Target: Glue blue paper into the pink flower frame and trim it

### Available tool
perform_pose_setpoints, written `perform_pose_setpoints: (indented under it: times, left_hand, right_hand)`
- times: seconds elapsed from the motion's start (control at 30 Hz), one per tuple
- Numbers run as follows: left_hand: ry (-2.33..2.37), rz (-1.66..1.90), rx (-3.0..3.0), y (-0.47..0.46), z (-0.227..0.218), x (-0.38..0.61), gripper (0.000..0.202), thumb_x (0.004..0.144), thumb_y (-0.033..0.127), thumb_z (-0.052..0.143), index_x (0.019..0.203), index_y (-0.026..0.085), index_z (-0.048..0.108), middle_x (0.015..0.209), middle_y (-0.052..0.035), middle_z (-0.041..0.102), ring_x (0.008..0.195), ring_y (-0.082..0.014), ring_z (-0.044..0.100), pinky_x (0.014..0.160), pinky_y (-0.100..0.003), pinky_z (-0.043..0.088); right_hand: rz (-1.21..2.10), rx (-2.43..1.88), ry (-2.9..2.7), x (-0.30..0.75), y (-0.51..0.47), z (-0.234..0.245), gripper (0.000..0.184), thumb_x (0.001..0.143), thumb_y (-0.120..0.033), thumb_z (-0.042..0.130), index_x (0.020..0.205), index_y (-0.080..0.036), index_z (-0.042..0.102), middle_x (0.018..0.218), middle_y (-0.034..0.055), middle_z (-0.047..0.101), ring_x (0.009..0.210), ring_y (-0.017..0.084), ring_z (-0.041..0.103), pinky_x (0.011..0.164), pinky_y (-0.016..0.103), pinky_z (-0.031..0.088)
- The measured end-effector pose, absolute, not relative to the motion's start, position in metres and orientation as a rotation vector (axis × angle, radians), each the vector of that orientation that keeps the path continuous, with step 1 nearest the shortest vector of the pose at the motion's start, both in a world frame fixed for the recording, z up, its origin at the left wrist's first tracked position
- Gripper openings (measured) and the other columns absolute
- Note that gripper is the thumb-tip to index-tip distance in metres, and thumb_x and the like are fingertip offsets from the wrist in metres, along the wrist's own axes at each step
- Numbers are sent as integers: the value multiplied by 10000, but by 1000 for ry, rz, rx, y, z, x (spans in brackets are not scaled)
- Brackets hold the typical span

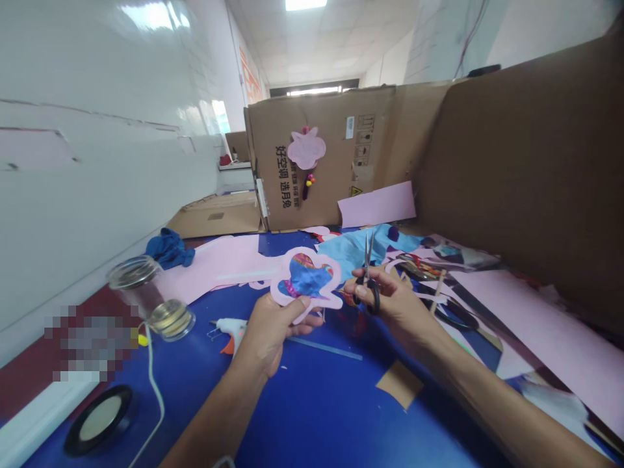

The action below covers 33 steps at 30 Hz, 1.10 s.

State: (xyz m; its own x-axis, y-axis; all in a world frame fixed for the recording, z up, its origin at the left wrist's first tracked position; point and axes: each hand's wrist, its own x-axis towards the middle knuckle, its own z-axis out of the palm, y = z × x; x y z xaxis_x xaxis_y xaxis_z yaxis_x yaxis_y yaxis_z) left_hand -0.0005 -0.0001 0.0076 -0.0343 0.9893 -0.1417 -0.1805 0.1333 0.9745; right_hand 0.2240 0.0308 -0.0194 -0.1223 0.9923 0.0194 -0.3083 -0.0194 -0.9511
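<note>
The left fingers (295,311) pinched the lower edge of a pink cutout (280,290), holding it up off the clutter, seemingly to keep its edge free, just left of the scissors (369,257). The right fingers (377,279) were closed around the handles, blades shut and upright. Below, a glue gun (233,330) lay within reach on the blue table (331,416).

The cutout (283,288) is matt paper, the scissors' blades (368,257) polished metal.
</note>
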Motion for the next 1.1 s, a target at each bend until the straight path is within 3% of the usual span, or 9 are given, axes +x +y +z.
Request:
perform_pose_setpoints:
  times: [0.2,0.33,0.5,0.67,0.9,1.1]
  left_hand:
    - [1232,993,1121,-3,5,4,263,736,288,879,910,106,804,786,-160,808,643,-226,779,535,-221,558]
    - [1195,928,1163,-2,1,4,271,739,317,880,884,101,805,745,-159,797,613,-206,761,527,-211,554]
    - [1115,999,1029,-3,6,4,374,747,397,884,969,117,775,857,-144,807,658,-187,746,580,-240,591]
    - [884,1170,973,-7,7,14,469,735,413,906,1072,134,738,892,-104,789,745,-177,725,672,-263,603]
    - [1066,1265,1051,-9,-17,30,323,721,376,887,828,123,719,673,-53,730,583,-138,648,543,-222,508]
    - [1185,1310,974,-6,-18,29,316,676,359,886,798,125,713,608,-35,705,528,-122,612,500,-209,455]
  right_hand:
    - [1361,-884,-1104,233,33,-8,596,604,-362,1005,1098,-240,695,881,17,786,726,201,732,707,326,573]
    - [1369,-919,-1152,231,30,-6,588,560,-319,1013,1049,-233,697,784,1,779,643,185,703,635,305,559]
    - [1340,-960,-1068,227,28,-6,635,530,-324,1017,1056,-216,678,686,-16,746,605,177,677,606,290,534]
    - [1271,-954,-939,222,28,-9,651,516,-358,1019,1055,-211,685,710,-10,751,579,149,631,545,254,453]
    - [1227,-879,-1018,216,24,-10,600,602,-387,996,1080,-223,671,603,-76,624,592,158,626,588,269,484]
    - [1169,-890,-1115,217,25,-16,573,691,-428,947,1133,-227,643,649,-74,582,615,161,598,610,289,511]
